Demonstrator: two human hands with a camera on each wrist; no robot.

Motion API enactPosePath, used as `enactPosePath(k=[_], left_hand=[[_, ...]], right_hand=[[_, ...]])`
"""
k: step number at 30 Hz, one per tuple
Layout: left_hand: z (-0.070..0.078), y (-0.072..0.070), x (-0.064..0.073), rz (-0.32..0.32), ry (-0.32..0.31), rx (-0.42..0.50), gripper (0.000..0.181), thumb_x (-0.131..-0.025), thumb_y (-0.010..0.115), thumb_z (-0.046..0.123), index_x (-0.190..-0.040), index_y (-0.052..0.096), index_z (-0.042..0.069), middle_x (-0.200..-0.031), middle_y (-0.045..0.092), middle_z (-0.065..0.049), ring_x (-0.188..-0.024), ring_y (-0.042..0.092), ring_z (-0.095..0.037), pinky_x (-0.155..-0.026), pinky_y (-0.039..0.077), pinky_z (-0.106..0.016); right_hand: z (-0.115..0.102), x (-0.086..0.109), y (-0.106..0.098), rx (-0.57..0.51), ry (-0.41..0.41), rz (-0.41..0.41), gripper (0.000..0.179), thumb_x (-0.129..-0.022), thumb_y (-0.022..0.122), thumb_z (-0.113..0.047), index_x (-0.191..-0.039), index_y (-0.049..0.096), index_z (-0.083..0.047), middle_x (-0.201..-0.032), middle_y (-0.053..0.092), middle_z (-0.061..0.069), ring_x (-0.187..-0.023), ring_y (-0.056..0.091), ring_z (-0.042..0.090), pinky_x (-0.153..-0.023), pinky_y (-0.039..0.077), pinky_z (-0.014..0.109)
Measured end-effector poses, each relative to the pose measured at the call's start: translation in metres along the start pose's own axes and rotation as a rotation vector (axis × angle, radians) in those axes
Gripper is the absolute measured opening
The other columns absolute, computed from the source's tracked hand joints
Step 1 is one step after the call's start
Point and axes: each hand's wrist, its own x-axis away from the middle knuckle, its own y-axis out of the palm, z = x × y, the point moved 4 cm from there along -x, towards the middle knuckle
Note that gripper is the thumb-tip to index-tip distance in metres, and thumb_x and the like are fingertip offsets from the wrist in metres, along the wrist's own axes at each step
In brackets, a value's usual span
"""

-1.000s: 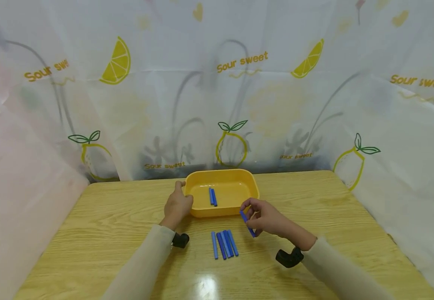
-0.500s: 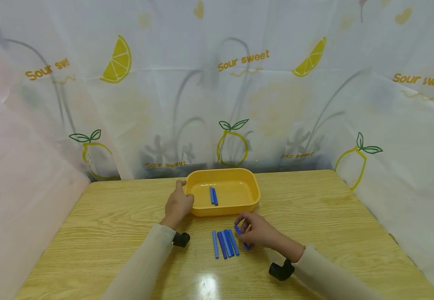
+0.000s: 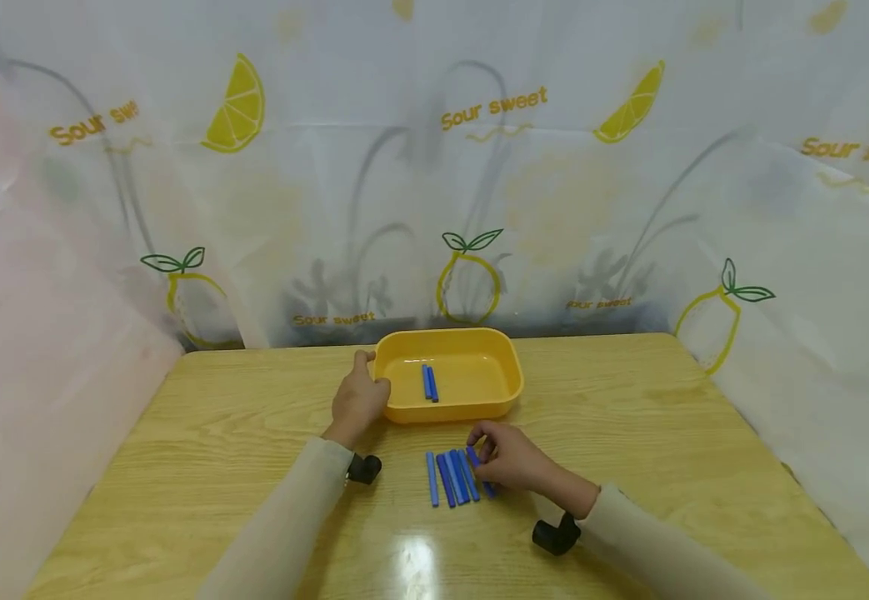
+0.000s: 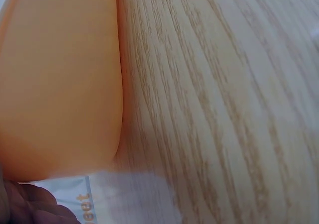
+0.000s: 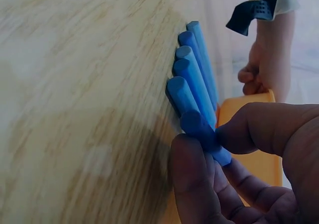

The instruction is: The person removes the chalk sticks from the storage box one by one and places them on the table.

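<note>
My right hand (image 3: 512, 457) pinches a blue chalk stick (image 5: 198, 128) between thumb and fingers, at the right end of a row of several blue chalk sticks (image 3: 451, 479) on the table. In the right wrist view the held stick lies against or very close to its neighbour; contact is hard to tell. My left hand (image 3: 359, 400) grips the left side of a yellow tray (image 3: 449, 412), thumb at the rim. Two blue chalk sticks (image 3: 430, 383) lie side by side inside that tray. Up close, the left wrist view shows the tray's outer wall (image 4: 65, 84) and curled fingers (image 4: 37, 204).
The wooden table (image 3: 217, 467) ends at a printed curtain (image 3: 374, 192) just behind the tray. Curtain also closes off both sides. A black wrist camera (image 3: 556, 536) sits on my right wrist, another black camera (image 3: 364, 469) on my left.
My right hand has moved down and left with the blue chalk stick, from beside the tray's near right corner to the row's right end. The left hand stays on the tray.
</note>
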Motion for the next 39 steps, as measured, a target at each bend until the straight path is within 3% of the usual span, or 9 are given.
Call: enactPosePath(k=[6, 13, 19, 29, 35, 39], left_hand=[[0.002, 0.001, 0.000, -0.007, 0.012, 0.010, 0.059, -0.089, 0.044, 0.022, -0.146, 0.028, 0.023, -0.059, 0.049, -0.005, -0.045, 0.036, -0.017, -0.043, 0.031, -0.028], [-0.003, -0.001, 0.002, 0.001, -0.012, -0.007, 0.060, -0.088, 0.046, 0.022, -0.145, 0.030, 0.023, -0.061, 0.050, -0.005, -0.049, 0.040, -0.019, -0.045, 0.032, -0.028], [-0.002, -0.001, 0.003, 0.003, 0.003, -0.009, 0.058, -0.089, 0.046, 0.024, -0.145, 0.030, 0.024, -0.060, 0.049, -0.004, -0.048, 0.039, -0.018, -0.045, 0.032, -0.028], [0.003, -0.005, 0.002, 0.005, 0.025, -0.019, 0.058, -0.088, 0.046, 0.024, -0.144, 0.031, 0.022, -0.058, 0.048, -0.004, -0.047, 0.038, -0.018, -0.044, 0.031, -0.028], [0.001, -0.007, 0.002, 0.010, 0.018, -0.015, 0.058, -0.088, 0.047, 0.023, -0.143, 0.032, 0.022, -0.060, 0.047, -0.005, -0.048, 0.040, -0.019, -0.045, 0.032, -0.029], [0.003, -0.003, 0.002, 0.004, 0.017, 0.005, 0.058, -0.088, 0.047, 0.023, -0.144, 0.031, 0.024, -0.059, 0.048, -0.004, -0.046, 0.039, -0.018, -0.044, 0.032, -0.028]], right_hand=[[0.002, -0.002, 0.000, 0.035, 0.003, 0.046, 0.030, -0.077, 0.070, -0.003, -0.105, 0.060, -0.005, -0.081, 0.058, 0.004, -0.063, 0.054, 0.013, -0.052, 0.046, 0.027], [-0.001, -0.004, 0.004, 0.001, -0.013, 0.067, 0.021, -0.082, 0.065, -0.003, -0.102, 0.062, -0.004, -0.081, 0.060, 0.004, -0.056, 0.054, 0.012, -0.048, 0.046, 0.027], [-0.003, -0.004, -0.002, 0.044, -0.036, 0.140, 0.010, -0.086, 0.062, -0.008, -0.095, 0.065, -0.007, -0.081, 0.062, 0.001, -0.063, 0.054, 0.011, -0.052, 0.046, 0.025], [-0.014, -0.006, -0.026, 0.107, -0.181, 0.295, 0.006, -0.087, 0.063, -0.012, -0.087, 0.068, -0.010, -0.077, 0.063, -0.004, -0.063, 0.054, 0.006, -0.057, 0.047, 0.023], [-0.027, -0.021, -0.041, 0.107, -0.192, 0.441, 0.004, -0.086, 0.064, -0.016, -0.083, 0.066, -0.016, -0.073, 0.062, -0.005, -0.061, 0.054, 0.010, -0.058, 0.046, 0.026], [-0.032, -0.042, -0.046, 0.108, -0.164, 0.458, 0.003, -0.085, 0.064, -0.020, -0.086, 0.065, -0.018, -0.074, 0.062, -0.004, -0.056, 0.051, 0.011, -0.053, 0.044, 0.027]])
